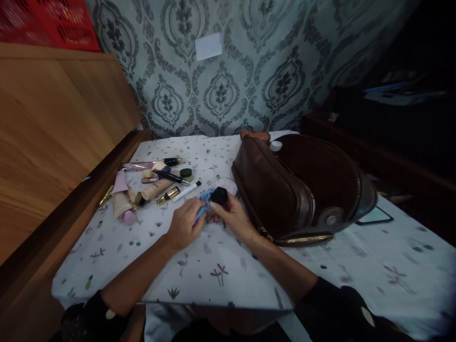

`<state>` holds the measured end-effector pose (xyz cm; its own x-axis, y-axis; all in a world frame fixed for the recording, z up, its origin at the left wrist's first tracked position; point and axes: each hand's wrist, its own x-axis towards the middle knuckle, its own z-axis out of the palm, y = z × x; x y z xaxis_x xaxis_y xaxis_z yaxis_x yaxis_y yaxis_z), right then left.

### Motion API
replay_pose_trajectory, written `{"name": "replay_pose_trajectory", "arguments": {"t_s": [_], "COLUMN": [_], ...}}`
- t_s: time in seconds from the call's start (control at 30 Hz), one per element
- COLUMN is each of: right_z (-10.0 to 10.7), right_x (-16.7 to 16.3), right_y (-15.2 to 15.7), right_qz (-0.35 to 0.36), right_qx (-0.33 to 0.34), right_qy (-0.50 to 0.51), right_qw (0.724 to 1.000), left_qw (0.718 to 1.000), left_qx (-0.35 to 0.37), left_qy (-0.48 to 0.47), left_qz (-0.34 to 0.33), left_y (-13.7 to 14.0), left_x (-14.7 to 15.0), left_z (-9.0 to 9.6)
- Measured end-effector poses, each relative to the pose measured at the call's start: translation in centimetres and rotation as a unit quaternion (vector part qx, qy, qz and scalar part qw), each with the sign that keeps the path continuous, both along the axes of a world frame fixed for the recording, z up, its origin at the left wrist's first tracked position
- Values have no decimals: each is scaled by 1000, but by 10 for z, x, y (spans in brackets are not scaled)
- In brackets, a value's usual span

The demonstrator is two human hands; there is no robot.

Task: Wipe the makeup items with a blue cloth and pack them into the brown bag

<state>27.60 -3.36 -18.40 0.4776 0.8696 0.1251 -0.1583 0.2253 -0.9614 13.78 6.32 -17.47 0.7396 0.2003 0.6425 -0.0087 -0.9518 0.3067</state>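
My left hand (185, 224) is closed on a crumpled blue cloth (204, 203). My right hand (235, 219) grips a small item with a black, faceted top (219, 195); its lower part is hidden by my fingers. The cloth touches this item between both hands, above the table. Just behind them lies a round pale compact (227, 186). To the left are a white pen-like tube (186, 191) with a black end, a gold and black small tube (168, 195), a black pen-shaped item (170, 177) and a beige tube (156, 189).
A brown leather bag (274, 190) stands unzipped at the right, a white cap (275, 146) at its opening. Beyond it lies a phone (375, 216). More cosmetic tubes (121, 204) are heaped at the left, near a wooden cabinet (64, 104). A patterned wall (221, 95) closes the back.
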Motion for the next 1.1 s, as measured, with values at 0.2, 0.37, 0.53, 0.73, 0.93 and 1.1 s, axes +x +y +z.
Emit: {"name": "replay_pose_trajectory", "arguments": {"t_s": [0.2, 0.37, 0.53, 0.73, 0.93, 1.1], "right_z": [-3, 0, 0, 0, 0, 0], "right_x": [2, 3, 3, 0, 1, 4], "right_y": [-1, 0, 0, 3, 1, 1], "right_qz": [28, 63, 21, -4, -50, -68], "right_qx": [1, -3, -31, -23, -46, -77], "right_qy": [49, 55, 12, 0, 19, -1], "right_qw": [998, 996, 999, 1000, 997, 995], "left_qw": [996, 990, 990, 996, 993, 986], "left_qx": [3, -40, -127, -75, -82, -94], "left_qy": [82, 98, -36, -51, 41, 110], "left_qz": [38, 98, 59, -16, -74, -77], "left_y": [10, 8, 0, 1, 3, 5], "left_x": [-3, -1, -1, -1, -4, -5], "left_z": [-3, -3, 6, 7, 7, 5]}}
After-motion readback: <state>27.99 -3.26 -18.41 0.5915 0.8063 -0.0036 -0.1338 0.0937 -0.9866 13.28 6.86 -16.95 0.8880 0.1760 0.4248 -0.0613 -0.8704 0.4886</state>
